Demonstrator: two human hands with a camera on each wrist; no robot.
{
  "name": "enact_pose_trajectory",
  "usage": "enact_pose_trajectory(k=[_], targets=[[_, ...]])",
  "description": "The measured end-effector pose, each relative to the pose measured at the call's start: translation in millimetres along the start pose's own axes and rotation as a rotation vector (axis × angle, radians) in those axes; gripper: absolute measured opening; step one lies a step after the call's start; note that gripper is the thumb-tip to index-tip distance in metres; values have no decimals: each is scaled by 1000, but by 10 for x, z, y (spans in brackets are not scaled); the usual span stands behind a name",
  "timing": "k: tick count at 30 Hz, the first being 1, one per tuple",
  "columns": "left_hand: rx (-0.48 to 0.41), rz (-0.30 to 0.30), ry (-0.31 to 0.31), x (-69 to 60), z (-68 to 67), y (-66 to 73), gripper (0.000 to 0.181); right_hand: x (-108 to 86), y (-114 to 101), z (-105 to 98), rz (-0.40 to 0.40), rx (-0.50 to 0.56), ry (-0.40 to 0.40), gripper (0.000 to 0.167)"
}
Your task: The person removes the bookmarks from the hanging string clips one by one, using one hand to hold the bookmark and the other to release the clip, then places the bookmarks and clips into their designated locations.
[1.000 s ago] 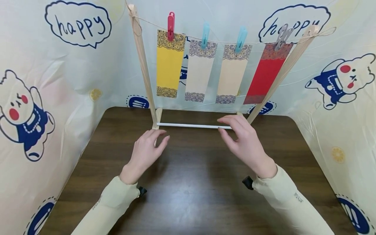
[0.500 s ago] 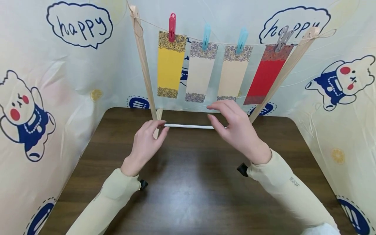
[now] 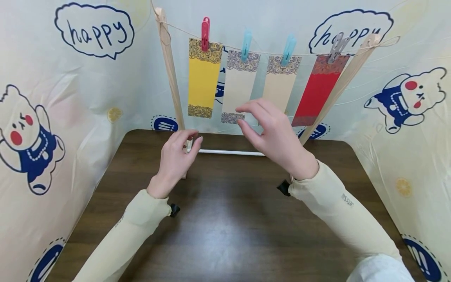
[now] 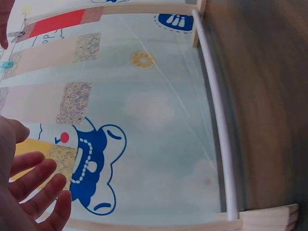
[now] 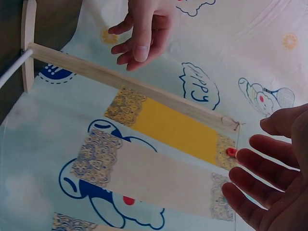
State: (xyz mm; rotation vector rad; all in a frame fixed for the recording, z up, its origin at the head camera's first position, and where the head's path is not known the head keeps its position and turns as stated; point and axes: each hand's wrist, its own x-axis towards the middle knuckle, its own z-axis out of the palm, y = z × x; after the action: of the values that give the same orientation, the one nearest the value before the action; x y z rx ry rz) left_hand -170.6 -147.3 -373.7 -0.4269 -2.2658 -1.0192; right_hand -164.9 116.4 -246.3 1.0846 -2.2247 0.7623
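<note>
In the head view my left hand (image 3: 175,158) hovers by the foot of the left wooden post (image 3: 170,66), fingers loosely bent and holding nothing. My right hand (image 3: 276,135) is raised, empty, in front of the cream card (image 3: 280,86), covering its lower end. Four patterned cards hang from a string (image 3: 225,44): a yellow card (image 3: 202,80) under a red clothespin (image 3: 205,33), a white card (image 3: 240,86) and the cream one under blue clothespins (image 3: 246,45), and a red card (image 3: 320,92) under a grey clothespin (image 3: 338,47). Neither hand touches a card.
A white rod (image 3: 229,152) joins the two posts low down, near the back of the dark wooden table (image 3: 225,219). The right wooden post (image 3: 343,84) leans outward behind the red card. A printed cloth (image 3: 88,86) hangs round the back and sides.
Both hands have moved up and away from the table. The right hand has also shifted left, from the rod to in front of the cream card. The cards hang as before.
</note>
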Motion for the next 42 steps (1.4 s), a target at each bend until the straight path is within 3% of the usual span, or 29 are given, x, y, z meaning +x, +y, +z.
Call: enact_pose_trajectory(k=[14,25,32,42], targets=[[-66,-23,110,321,-60,4,30,357,-69,-72,23,-17,-29,31],[-135,24,227,549,-65,-29,24,688,-85,-138,9,-79,-39,31],[-170,-16,261,689,-91,-22,26,879,-76,-198,8,-109,-23,29],[-242,-98,259,781,-106,-75,28,1204,-54,-282,64,-166,-72,33]])
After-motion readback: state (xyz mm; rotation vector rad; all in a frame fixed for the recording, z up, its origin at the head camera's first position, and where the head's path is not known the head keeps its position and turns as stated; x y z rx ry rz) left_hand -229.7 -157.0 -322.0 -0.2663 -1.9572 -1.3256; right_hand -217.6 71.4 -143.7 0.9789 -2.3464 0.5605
